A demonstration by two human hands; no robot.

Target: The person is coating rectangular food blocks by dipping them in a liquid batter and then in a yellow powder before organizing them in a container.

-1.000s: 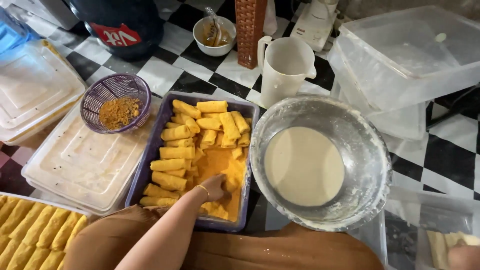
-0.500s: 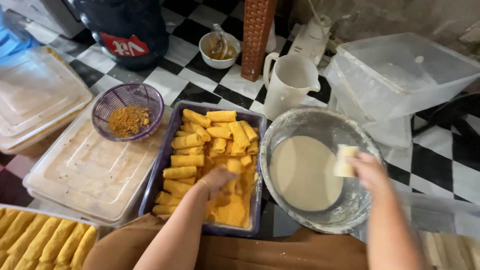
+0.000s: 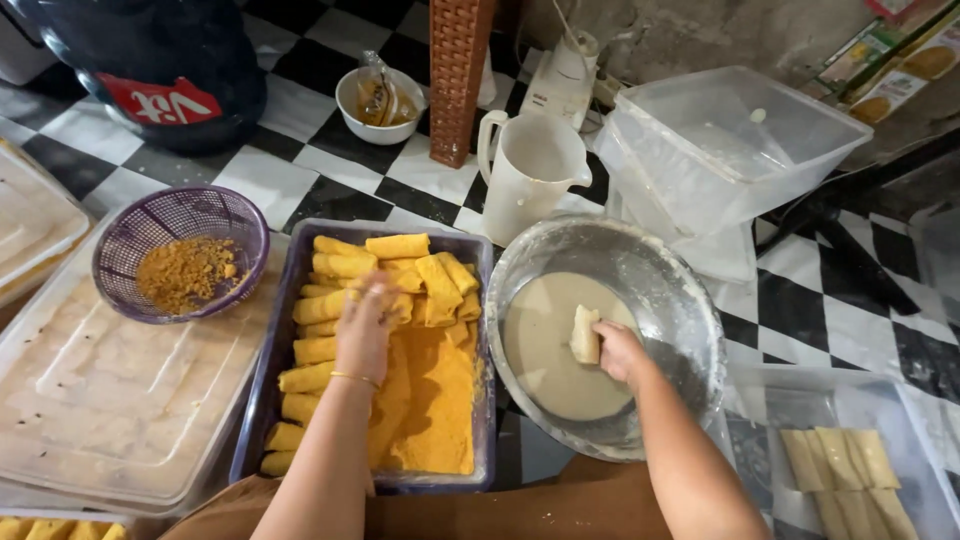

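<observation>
The right hand (image 3: 622,352) holds a pale, uncoated roll (image 3: 585,334) pinched in its fingers, down in the metal bowl (image 3: 690,330) and touching the beige batter (image 3: 545,360). The left hand (image 3: 365,325) lies palm down in the purple tray (image 3: 275,350), fingers loosely curled over the crumbed rolls (image 3: 400,262) stacked along the tray's far and left sides; I cannot tell whether it grips one. Orange crumbs (image 3: 435,400) cover the near end of the tray. More bare rolls (image 3: 840,470) wait in a clear tub (image 3: 905,400) at the right. This looks like the dipping step: the roll seems only partly wetted, so it likely wants turning in the batter, then a lift across the rim into the crumbs, with drips a small risk over the gap.
</observation>
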